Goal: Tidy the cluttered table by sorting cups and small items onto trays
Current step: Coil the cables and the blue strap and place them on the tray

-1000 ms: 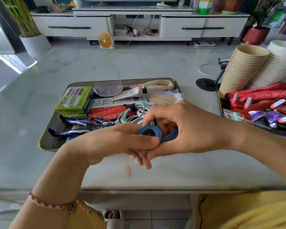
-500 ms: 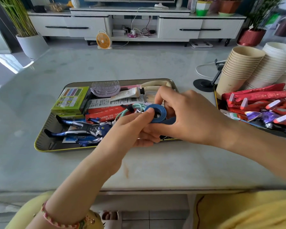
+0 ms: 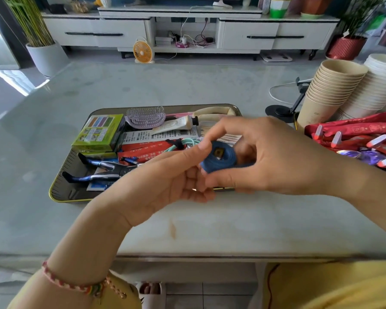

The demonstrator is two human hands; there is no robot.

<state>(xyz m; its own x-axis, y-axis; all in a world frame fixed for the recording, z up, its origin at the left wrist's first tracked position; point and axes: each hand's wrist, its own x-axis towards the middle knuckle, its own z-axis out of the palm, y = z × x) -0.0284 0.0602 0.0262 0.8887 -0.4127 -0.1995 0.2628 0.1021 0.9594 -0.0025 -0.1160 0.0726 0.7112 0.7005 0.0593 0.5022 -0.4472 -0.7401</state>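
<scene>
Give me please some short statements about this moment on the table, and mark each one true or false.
1. The left hand and the right hand both hold the blue rolled band. True.
2. The green box lies on the bare table. False: it lies inside the tray, at its far left.
3. The beige cups are stacked, right of that tray. True.
4. The right hand grips the pliers. False: the pliers lie in the tray, untouched.

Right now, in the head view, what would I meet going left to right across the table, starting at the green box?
green box → purple hairbrush → cream tube → blue coiled band → black stand base → tan cup stack → white cup stack
</scene>
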